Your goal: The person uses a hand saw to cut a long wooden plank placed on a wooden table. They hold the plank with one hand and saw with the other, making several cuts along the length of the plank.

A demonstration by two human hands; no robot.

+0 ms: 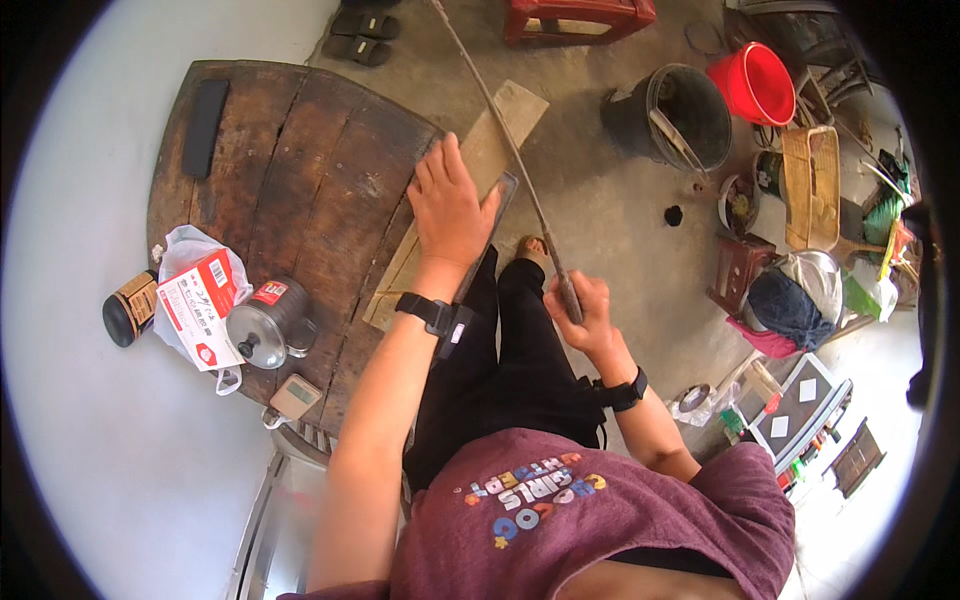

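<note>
My right hand [585, 312] is closed round the thick handle end of a long, thin, dark rod [531, 190]. The rod slants up and to the left, past the top edge of the view. To its left, my left hand [446, 208] lies with fingers stretched out over the edge of a worn wooden table [330, 170]. A narrow dark bar [488, 242] runs beside its thumb and palm; whether the palm presses on it I cannot tell. Under that hand, a pale wooden plank [520, 108] extends along the table's right edge.
On the table are a dark phone-like slab [205, 128], a boxed package [200, 310], a lidded metal pot [270, 325], a dark-lidded jar [130, 308] and a small device with a display [296, 397]. A black bucket [690, 105], red bucket [755, 85] and red stool [580, 20] stand on the floor.
</note>
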